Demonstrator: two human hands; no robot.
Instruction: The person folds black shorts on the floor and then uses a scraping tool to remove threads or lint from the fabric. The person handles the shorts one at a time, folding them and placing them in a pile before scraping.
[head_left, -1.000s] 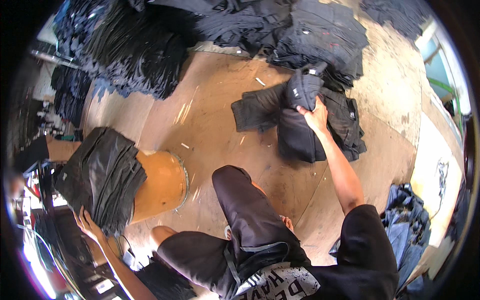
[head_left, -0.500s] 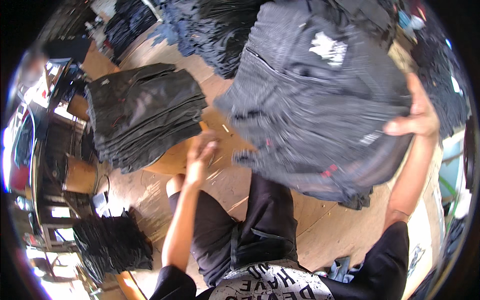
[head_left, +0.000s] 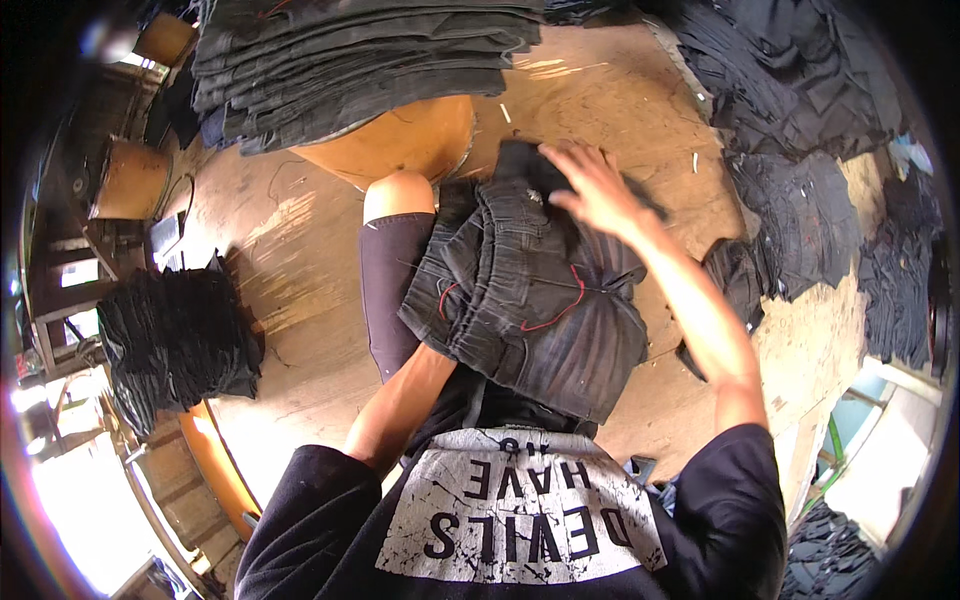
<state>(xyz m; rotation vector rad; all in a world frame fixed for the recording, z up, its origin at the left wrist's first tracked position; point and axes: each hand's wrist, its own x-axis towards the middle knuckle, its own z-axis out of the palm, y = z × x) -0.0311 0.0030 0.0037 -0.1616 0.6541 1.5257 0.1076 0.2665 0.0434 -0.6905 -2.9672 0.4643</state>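
Dark grey denim shorts [head_left: 545,310] with a gathered elastic waistband and loose red threads lie bunched across my lap. My right hand [head_left: 590,185] is over their far edge, open, its fingers stretched out on or just above the dark cloth. The left forearm [head_left: 405,405] reaches in at the shorts' near left side. Cloth covers my left hand, so its fingers do not show. Beyond my bare knee, a thick stack of folded dark denim garments [head_left: 370,70] rests on an orange-brown stool [head_left: 410,140].
On the left stands another bundle of dark garments [head_left: 180,335]. Heaps of dark denim [head_left: 790,70] spread along the right, with loose pieces [head_left: 800,220] on the wooden floor [head_left: 620,90]. A wooden rack [head_left: 60,290] lines the left side.
The large dark denim bundle my right hand held up at the right is no longer raised. Shorts now lie on my lap, and my left hand has gone under cloth. The view has tilted downward.
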